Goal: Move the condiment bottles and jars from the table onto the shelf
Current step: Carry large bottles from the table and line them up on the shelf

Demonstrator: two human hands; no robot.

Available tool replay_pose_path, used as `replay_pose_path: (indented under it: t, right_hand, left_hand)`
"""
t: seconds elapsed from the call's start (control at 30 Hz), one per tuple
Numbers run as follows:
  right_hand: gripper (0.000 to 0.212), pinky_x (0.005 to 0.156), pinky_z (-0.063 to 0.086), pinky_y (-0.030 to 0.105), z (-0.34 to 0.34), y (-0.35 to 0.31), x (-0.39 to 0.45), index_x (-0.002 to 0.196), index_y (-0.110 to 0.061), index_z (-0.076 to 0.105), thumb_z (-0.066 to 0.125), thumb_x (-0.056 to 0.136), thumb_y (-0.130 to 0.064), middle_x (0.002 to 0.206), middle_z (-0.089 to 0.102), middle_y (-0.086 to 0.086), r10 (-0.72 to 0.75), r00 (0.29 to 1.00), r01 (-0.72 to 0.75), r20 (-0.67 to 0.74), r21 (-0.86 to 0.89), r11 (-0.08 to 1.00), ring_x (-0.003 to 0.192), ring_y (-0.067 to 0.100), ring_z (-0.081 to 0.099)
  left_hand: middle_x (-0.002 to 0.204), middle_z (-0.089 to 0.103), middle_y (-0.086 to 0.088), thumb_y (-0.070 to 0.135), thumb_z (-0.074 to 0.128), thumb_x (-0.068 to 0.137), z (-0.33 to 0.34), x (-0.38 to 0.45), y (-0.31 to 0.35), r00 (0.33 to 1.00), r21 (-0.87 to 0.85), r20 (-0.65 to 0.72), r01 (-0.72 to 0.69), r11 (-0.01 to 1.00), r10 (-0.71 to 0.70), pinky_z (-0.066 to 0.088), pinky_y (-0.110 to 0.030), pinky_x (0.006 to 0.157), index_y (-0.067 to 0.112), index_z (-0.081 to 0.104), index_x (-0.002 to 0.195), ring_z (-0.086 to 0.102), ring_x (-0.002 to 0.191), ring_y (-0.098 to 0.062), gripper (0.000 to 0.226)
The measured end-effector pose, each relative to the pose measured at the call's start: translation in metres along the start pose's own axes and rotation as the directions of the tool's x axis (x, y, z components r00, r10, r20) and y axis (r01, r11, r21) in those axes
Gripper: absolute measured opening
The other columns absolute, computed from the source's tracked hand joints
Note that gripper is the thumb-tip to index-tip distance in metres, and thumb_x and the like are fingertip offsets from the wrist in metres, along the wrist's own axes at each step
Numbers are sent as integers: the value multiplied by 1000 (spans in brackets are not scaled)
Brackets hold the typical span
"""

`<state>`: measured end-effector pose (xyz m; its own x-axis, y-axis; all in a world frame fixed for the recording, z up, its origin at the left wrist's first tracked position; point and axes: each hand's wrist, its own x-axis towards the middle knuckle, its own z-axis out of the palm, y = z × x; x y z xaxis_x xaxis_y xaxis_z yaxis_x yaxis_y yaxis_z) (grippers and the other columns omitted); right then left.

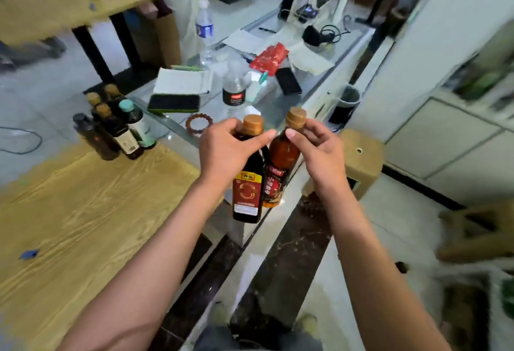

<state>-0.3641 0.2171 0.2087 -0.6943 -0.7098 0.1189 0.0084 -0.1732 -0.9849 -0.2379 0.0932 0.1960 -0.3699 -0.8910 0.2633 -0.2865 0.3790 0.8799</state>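
Each grip pinches a bottle neck, left hand [222, 150] the dark bottle [248, 183], right hand [317, 153] the amber bottle [281, 167], centre-frame off the surface [83, 197]; touching at 3 o'clock, they could knock and slip.

Both hands [225, 153] [317, 150] curled, gripping.

Glass-topped surface carries a clear water bottle [205, 28], a second clear bottle with a dark label [234, 87], an open notebook [182, 81], a green-edged black case [173, 103], a beaded bracelet [199, 123], a red packet [269, 57], a black phone [288, 81] and loose papers [244, 40]. A dark cup [346, 104] stands beside it. A coiled black cable [324, 34] lies further back.
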Motion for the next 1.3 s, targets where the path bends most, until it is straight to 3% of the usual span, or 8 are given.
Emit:
replay_pose_path:
  t: [0.2, 0.3, 0.4, 0.53, 0.67, 0.8, 1.03, 1.3]
  right_hand:
    - [22, 76, 52, 17, -156, -52, -32, 109, -7, 70, 71, 88, -6, 95, 77, -5, -115, 957, 118, -265, -2, 993, 91, 6, 71]
    - [19, 74, 53, 19, -241, -82, -54, 107, -6, 72, 71, 88, -6, 93, 77, -2, -172, 904, 173, -392, -34, 984, 87, 7, 70]
    - [15, 76, 54, 23, -318, -109, -79, 103, -12, 73, 70, 89, -7, 93, 77, -1, -242, 837, 230, -492, -84, 969, 88, 9, 69]
    - [13, 75, 53, 22, -418, -148, -114, 100, -16, 73, 70, 89, -8, 91, 77, -5, -342, 723, 270, -600, -210, 940, 87, 7, 69]
    - [18, 80, 56, 27, -499, -183, -148, 107, -9, 72, 70, 90, -13, 94, 77, -3, -417, 601, 244, -682, -340, 908, 90, 10, 71]
    - [14, 89, 58, 39, -562, -213, -178, 104, -18, 74, 70, 90, -20, 98, 77, 2, -475, 483, 217, -735, -425, 879, 96, 19, 72]
    - [17, 77, 56, 30, -652, -264, -201, 104, -16, 75, 70, 90, -24, 93, 77, 2, -532, 249, 199, -809, -494, 846, 87, 16, 72]
    - [11, 68, 56, 28, -743, -343, -207, 92, -18, 77, 69, 89, -26, 83, 75, 2, -640, -26, 105, -768, -639, 762, 75, 15, 70]
  left_hand:
    - [63, 68, 14, 88, 67, 47, 131, -45, 112, 978, -93, 153, -126, 988, 139, 56, -42, 58, 28, 68, 68, 65, 59, -8, 63]
    - [59, 66, 15, 87, 66, 49, 202, -82, 176, 948, -149, 216, -202, 968, 232, 55, -39, 55, 32, 63, 60, 62, 54, -5, 56]
    - [60, 66, 15, 84, 68, 53, 265, -120, 234, 906, -207, 267, -280, 937, 329, 54, -35, 54, 30, 67, 64, 61, 54, -1, 55]
    - [54, 62, 15, 82, 69, 55, 348, -174, 310, 849, -316, 319, -324, 892, 422, 47, -27, 47, 27, 66, 62, 55, 48, 1, 56]
    - [59, 66, 12, 82, 68, 57, 417, -223, 380, 781, -414, 363, -354, 838, 509, 53, -36, 51, 23, 70, 67, 61, 53, -6, 59]
    - [63, 68, 9, 79, 69, 59, 474, -267, 441, 692, -531, 424, -332, 779, 584, 54, -41, 55, 22, 72, 72, 64, 58, -8, 58]
    - [61, 65, 10, 77, 67, 63, 555, -321, 538, 542, -701, 450, -279, 656, 710, 53, -40, 53, 23, 69, 69, 62, 55, -6, 54]
    - [57, 61, 9, 83, 63, 58, 634, -366, 665, 396, -833, 422, -186, 521, 815, 52, -40, 51, 24, 63, 62, 58, 52, -6, 59]
